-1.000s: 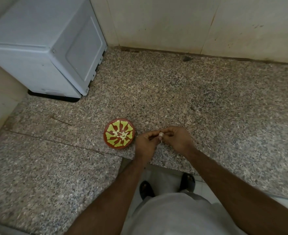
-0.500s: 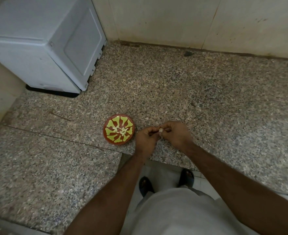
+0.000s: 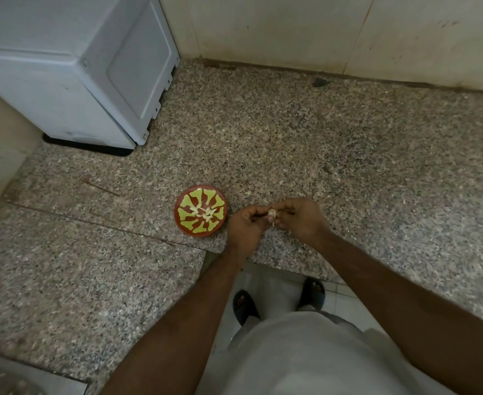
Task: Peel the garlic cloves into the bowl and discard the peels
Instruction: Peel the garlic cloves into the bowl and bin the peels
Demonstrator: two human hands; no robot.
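Both hands, left hand (image 3: 246, 228) and right hand (image 3: 300, 220), are pinching a garlic clove (image 3: 272, 214), peeling it; next it is going into the bowl (image 3: 200, 211) at nine o'clock.

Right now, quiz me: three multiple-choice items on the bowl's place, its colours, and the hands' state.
1. The bowl sits where?
A. left of the hands
B. on the white box
C. on the floor

2. The bowl's colours?
A. blue and white
B. red and yellow-green
C. plain black

3. The hands are
A. flat on the counter
B. pinching a garlic clove
C. in the bowl

Key: 1 A, it stands on the counter beside the left hand. 2 B, a red bowl with yellow-green shapes. 3 B, left and right hand meet on the clove.
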